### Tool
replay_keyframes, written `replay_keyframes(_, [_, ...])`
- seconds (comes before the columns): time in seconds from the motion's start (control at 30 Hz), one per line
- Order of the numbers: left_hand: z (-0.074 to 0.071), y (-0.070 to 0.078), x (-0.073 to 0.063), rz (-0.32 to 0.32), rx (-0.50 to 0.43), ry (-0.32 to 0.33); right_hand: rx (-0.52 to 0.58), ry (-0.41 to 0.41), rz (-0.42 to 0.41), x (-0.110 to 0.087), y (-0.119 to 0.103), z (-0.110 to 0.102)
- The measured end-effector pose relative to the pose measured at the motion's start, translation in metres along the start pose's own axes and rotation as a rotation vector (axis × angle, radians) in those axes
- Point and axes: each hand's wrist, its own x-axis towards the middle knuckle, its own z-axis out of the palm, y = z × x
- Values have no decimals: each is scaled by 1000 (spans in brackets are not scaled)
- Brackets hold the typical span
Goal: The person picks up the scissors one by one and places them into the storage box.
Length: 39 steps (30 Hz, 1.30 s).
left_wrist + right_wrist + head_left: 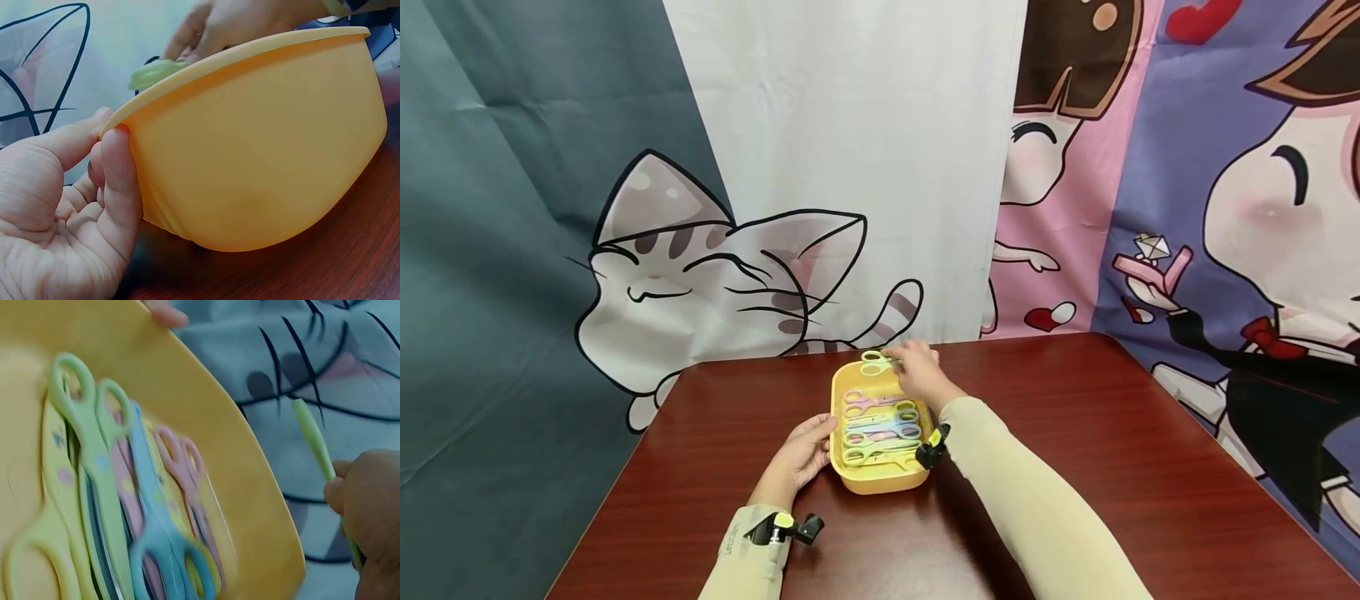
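A yellow plastic basket [880, 485] stands on the table, holding several pastel scissors in a row. Its left rim is pinched between the thumb and fingers of my left hand [805, 450], as the left wrist view shows up close. My right hand [921, 371] grips a pair of light green scissors [874, 363] above the basket's far end, handle loops pointing left. In the right wrist view, blue scissors [159, 531], pink scissors [181, 465] and green scissors [94, 444] lie side by side inside the basket. The held scissors' blades are mostly hidden by my right hand.
The reddish-brown table [1037, 433] stretches to both sides of the basket. Behind its far edge hangs a cartoon-printed curtain [850, 125]. A small black camera mount sits on each wrist.
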Motion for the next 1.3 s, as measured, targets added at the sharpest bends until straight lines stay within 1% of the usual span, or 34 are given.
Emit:
replay_keyframes(0.13, [0,1,0,1,-10,-13,-11,-119,31,5,-20,4])
replay_keyframes(0.2, [0,1,0,2,-15,-20,0,-155,45,7,-24,8])
replay_keyframes(0.3, [0,1,-1,3,-17,-25,-4,-182,48,7,-26,17])
replay_keyframes(0.47, [-1,0,0,8,-10,-18,10,-190,24,5,-25,32])
replay_keyframes(0.67, [0,-2,0,-1,9,-22,27,-251,51,0,-18,42])
replay_keyframes(0.8, [-1,0,0,8,24,-28,32,-260,43,1,-12,47])
replay_keyframes(0.93, [0,1,-1,15,28,-17,27,-265,40,3,-8,51])
replay_keyframes(1.13, [1,0,0,2,8,12,24,-286,43,3,-9,52])
replay_keyframes(1.3, [0,-1,0,-4,6,10,17,-291,37,2,-7,55])
